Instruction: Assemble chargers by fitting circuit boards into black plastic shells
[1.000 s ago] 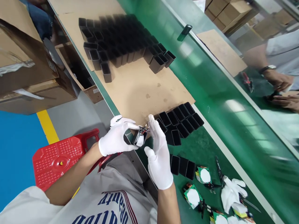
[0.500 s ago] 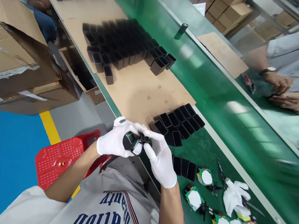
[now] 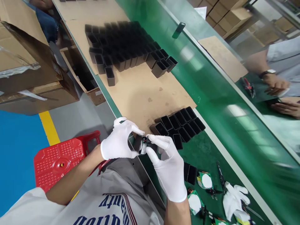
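Observation:
My left hand [image 3: 122, 139], in a white glove, grips a dark rectangular case [image 3: 137, 143] between thumb and fingers, just over the bench's near edge. My right hand [image 3: 168, 162], gloved as well, pinches a small black part [image 3: 152, 146] at the case's right end. A bit of circuitry [image 3: 144, 139] shows between the two; fingers partly cover it, and I cannot tell how far it sits in the case. Beyond the hands, a group of open black cases [image 3: 180, 118] stands on the bench. Two more dark cases [image 3: 190, 173] lie beside my right wrist.
Many black cases [image 3: 124, 47] stand on the cardboard sheet [image 3: 150, 93]. Green boards with white discs [image 3: 195, 201], a loose white glove [image 3: 234, 200] and tweezers [image 3: 221, 175] lie at right. A red stool [image 3: 63, 162] is at left. Another person's hands [image 3: 281, 93] work across the green belt [image 3: 217, 93].
My hands have drawn slightly apart, the right one shifting right and down. The case has turned, and circuitry now shows between it and the black part.

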Demonstrator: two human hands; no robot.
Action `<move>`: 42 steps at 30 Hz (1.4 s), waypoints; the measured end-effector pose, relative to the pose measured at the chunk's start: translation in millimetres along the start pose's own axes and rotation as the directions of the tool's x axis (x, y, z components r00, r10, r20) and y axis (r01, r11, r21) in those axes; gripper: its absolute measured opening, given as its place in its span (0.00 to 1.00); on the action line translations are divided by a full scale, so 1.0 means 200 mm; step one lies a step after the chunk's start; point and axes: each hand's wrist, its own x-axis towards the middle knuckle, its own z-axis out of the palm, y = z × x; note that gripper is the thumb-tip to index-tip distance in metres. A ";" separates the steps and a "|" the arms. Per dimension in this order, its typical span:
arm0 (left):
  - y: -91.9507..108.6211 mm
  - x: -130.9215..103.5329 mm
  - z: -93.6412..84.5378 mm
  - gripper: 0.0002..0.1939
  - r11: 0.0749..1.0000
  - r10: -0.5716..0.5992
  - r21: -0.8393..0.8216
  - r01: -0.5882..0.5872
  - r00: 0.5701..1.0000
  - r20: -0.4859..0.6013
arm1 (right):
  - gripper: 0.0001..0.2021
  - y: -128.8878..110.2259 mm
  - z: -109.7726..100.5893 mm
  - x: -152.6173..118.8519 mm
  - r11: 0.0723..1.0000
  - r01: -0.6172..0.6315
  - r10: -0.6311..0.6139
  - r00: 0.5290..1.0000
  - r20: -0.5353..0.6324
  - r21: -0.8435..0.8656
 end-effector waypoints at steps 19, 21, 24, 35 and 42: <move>-0.01 -0.01 0.32 0.20 0.970 0.050 0.230 0.077 0.866 -0.498 | 0.13 0.13 0.18 0.01 0.785 0.267 -0.459 0.857 -0.234 -0.559; -0.01 -0.02 0.32 0.20 0.970 0.052 0.230 0.075 0.864 -0.501 | 0.11 0.14 0.18 0.01 0.782 0.280 -0.458 0.864 -0.208 -0.557; -0.01 -0.01 0.33 0.19 0.970 0.053 0.230 0.075 0.862 -0.505 | 0.11 0.12 0.17 0.02 0.778 0.263 -0.440 0.876 -0.197 -0.571; -0.02 -0.02 0.33 0.20 0.969 0.025 0.227 0.101 0.869 -0.495 | 0.04 0.08 0.20 0.03 0.778 0.167 -0.368 0.902 -0.224 -0.606; -0.03 -0.04 0.33 0.20 0.967 -0.005 0.225 0.121 0.890 -0.455 | 0.04 0.11 0.16 0.05 0.698 0.256 -0.399 0.915 -0.066 -0.669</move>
